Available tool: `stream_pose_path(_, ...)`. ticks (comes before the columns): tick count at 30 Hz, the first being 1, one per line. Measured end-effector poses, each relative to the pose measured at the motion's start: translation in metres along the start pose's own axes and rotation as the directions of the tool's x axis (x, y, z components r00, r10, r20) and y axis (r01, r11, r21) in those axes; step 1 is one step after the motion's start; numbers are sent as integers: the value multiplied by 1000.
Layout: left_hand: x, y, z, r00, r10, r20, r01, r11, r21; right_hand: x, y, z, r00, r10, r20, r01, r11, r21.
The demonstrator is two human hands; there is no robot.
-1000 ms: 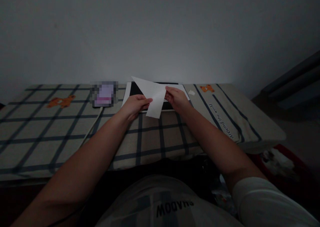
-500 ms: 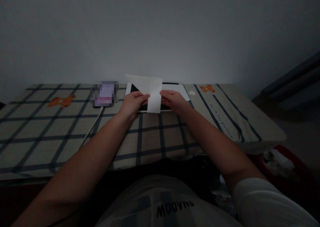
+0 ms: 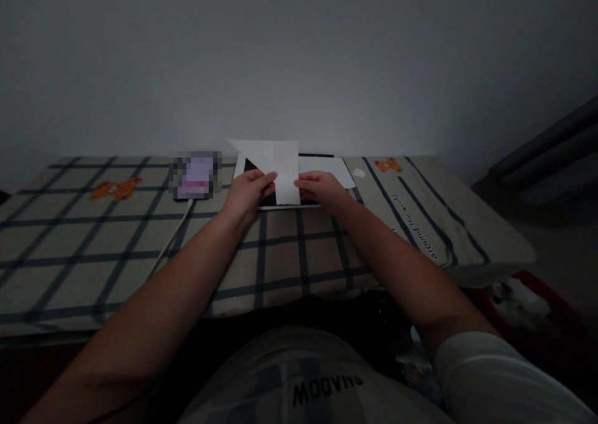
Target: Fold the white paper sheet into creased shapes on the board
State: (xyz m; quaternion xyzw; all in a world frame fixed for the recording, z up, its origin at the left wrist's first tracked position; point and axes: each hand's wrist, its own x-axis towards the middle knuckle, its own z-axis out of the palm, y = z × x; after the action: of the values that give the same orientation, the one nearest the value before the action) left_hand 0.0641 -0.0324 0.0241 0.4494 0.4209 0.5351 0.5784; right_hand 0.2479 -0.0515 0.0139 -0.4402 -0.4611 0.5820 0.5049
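Observation:
Between my two hands is a folded white paper (image 3: 286,162), with a pointed flap reaching to the upper left and a straight strip hanging down. My left hand (image 3: 252,190) pinches its left edge between thumb and fingers. On the right edge, my right hand (image 3: 322,189) grips it in the same way. Beneath the paper lies a flat black panel with a white border (image 3: 239,165), mostly hidden by the hands and paper. Another white sheet (image 3: 329,167) rests on the panel's right part and sticks out past its edge.
A phone (image 3: 195,175), partly pixelated, lies on the checked tablecloth (image 3: 280,256) at the left, with a white cable (image 3: 172,237). A small white scrap (image 3: 359,173) is right of the sheet. A red container (image 3: 560,299) stands below the table's right end.
The folded paper has turned slightly more upright and shifted a little left and up. Both hands keep their hold, the right one having moved slightly left.

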Motion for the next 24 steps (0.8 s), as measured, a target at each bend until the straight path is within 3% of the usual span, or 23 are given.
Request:
stream_pose_path(3,4,-3,-6,987,139,-78,-123,976,180,3,3,-3,997,3,-81,-6,999,-37)
stream_pose_path(5,6,-3,-13,929,324,-180,-234,889,394,4,5,-5,992,0,-128,-10,997,-73)
stream_pose_path(6,6,-3,-16,903,392,-176,-253,817,518,4,6,-6,990,-8,-142,-6,995,-100)
stream_pose_path(7,6,-2,-18,892,434,-125,-265,728,632,4,7,-7,989,-21,-148,1,990,-138)
stream_pose_path(9,6,-3,-21,876,474,86,-353,510,784,2,8,-7,987,-70,-146,32,967,-252)
stream_pose_path(12,5,-9,-21,840,339,423,-515,255,818,-2,7,-5,977,-191,-98,125,876,-466)
stream_pose_path(14,4,-15,-19,833,184,522,-549,158,821,-4,6,-4,963,-265,-44,190,790,-582)
stream_pose_path(18,3,-20,-20,827,64,559,-559,-8,829,-2,6,-9,947,-308,88,265,598,-757)
stream_pose_path(24,-1,-15,-19,841,21,541,-537,-91,838,5,5,-24,869,-330,368,448,214,-868)
